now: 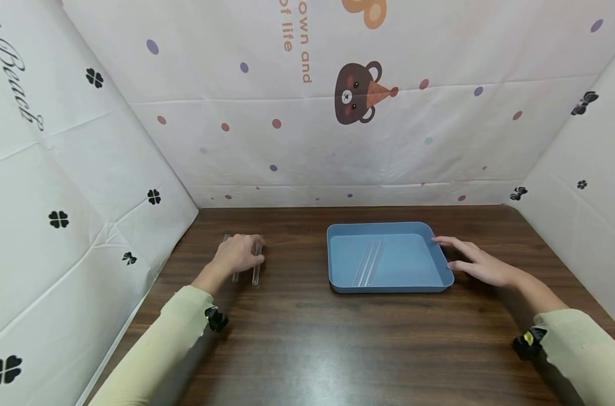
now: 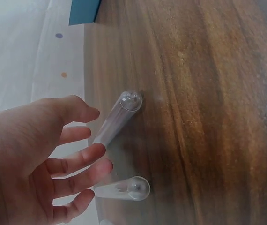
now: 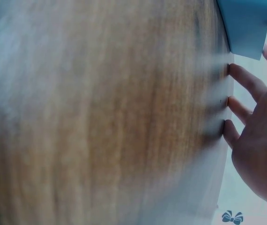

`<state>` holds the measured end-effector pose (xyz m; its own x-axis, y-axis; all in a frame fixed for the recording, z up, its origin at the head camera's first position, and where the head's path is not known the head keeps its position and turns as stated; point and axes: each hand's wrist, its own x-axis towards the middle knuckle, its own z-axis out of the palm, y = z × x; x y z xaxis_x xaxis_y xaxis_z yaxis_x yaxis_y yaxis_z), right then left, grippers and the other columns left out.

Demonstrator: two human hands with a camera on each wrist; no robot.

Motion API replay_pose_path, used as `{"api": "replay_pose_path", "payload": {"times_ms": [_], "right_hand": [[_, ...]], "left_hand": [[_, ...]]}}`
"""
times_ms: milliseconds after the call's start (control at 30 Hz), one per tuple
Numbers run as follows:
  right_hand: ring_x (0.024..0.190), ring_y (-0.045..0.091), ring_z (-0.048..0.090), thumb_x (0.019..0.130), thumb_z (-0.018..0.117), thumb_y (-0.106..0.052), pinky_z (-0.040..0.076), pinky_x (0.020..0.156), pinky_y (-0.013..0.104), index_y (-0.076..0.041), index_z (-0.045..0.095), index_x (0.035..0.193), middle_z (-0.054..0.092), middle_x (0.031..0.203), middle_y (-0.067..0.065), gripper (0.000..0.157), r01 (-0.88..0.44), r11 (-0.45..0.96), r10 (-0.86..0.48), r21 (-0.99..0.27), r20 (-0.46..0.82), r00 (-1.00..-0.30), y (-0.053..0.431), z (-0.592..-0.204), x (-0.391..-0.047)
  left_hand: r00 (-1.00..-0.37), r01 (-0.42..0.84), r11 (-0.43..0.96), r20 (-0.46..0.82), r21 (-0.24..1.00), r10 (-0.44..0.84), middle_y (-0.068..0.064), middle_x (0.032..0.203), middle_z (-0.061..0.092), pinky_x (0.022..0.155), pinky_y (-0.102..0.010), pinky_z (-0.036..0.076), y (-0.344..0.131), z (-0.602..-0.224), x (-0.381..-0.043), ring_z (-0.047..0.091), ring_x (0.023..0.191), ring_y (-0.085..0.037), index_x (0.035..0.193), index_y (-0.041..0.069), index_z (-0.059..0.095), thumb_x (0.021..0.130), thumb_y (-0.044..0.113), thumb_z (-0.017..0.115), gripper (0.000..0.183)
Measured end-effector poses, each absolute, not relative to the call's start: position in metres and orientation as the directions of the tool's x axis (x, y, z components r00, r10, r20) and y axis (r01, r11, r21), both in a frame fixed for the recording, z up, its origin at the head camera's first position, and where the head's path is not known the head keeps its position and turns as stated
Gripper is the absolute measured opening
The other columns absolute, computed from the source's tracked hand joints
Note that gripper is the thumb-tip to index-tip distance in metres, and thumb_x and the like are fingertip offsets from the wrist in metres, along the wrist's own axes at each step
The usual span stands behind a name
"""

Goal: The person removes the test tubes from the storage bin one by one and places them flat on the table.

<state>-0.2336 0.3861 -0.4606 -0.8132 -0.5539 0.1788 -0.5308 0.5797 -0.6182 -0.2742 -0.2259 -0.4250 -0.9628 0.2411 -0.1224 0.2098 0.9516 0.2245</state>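
Observation:
My left hand (image 1: pixel 236 254) hovers over two clear test tubes lying on the table at the left. Its thumb and fingers are spread loosely about the right-hand tube (image 1: pixel 256 273), and the left wrist view shows a gap between the thumb tip and that tube (image 2: pixel 117 119). The other tube (image 1: pixel 235 277) lies partly hidden beneath the hand. A blue tray (image 1: pixel 414 259) holds a few more clear tubes (image 1: pixel 369 264), slanted side by side. At the tray's right edge, my right hand (image 1: pixel 485 268) rests with extended fingers and thumb against the rim.
The dark wooden table (image 1: pixel 307 344) carries the tray and the loose tubes. White patterned sheets stand as a back wall (image 1: pixel 297 146) and as side walls at left (image 1: pixel 84 186) and right (image 1: pixel 591 225).

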Motion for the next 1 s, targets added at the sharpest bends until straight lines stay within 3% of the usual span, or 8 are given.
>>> {"api": "replay_pose_path", "payload": {"times_ms": [67, 133, 733, 1000], "right_hand": [[0.143, -0.027, 0.039, 0.110, 0.066, -0.005, 0.038, 0.106, 0.008, -0.006, 0.048, 0.166, 0.049, 0.162, -0.029, 0.060, -0.537, 0.570, -0.558, -0.622, 0.187, -0.809, 0.386, -0.461, -0.234], [0.143, -0.027, 0.039, 0.110, 0.065, -0.005, 0.037, 0.107, 0.007, -0.005, 0.048, 0.166, 0.046, 0.161, -0.034, 0.059, -0.538, 0.566, -0.559, -0.624, 0.189, -0.808, 0.386, -0.462, -0.235], [0.141, -0.028, 0.039, 0.110, 0.064, -0.003, 0.037, 0.106, 0.006, -0.003, 0.048, 0.166, 0.045, 0.160, -0.036, 0.059, -0.535, 0.558, -0.560, -0.634, 0.188, -0.807, 0.386, -0.462, -0.235], [0.142, -0.028, 0.038, 0.110, 0.064, -0.004, 0.036, 0.106, 0.006, -0.003, 0.048, 0.166, 0.046, 0.160, -0.035, 0.058, -0.535, 0.559, -0.559, -0.633, 0.188, -0.807, 0.386, -0.461, -0.234]], "left_hand": [[-0.963, 0.214, 0.951, -0.118, 0.221, 0.244, 0.000, 0.084, 0.071, 0.057, -0.030, 0.041, -0.225, -0.424, -0.275, 0.057, 0.066, -0.015, 0.142, 0.016, 0.076, 0.104, 0.032, 0.077, 0.041], [-0.962, 0.220, 0.951, -0.110, 0.218, 0.248, 0.001, 0.086, 0.072, 0.058, -0.030, 0.042, -0.225, -0.423, -0.276, 0.058, 0.067, -0.015, 0.141, 0.016, 0.076, 0.104, 0.031, 0.077, 0.040], [-0.951, 0.292, 0.934, -0.044, 0.206, 0.306, -0.010, 0.115, 0.081, 0.057, -0.032, 0.043, -0.210, -0.405, -0.269, 0.064, 0.074, -0.018, 0.145, 0.017, 0.075, 0.105, 0.030, 0.071, 0.042], [-0.939, 0.332, 0.919, -0.022, 0.211, 0.344, -0.011, 0.115, 0.081, 0.059, -0.030, 0.043, -0.203, -0.402, -0.268, 0.066, 0.077, -0.018, 0.142, 0.014, 0.076, 0.104, 0.028, 0.072, 0.041]]}}
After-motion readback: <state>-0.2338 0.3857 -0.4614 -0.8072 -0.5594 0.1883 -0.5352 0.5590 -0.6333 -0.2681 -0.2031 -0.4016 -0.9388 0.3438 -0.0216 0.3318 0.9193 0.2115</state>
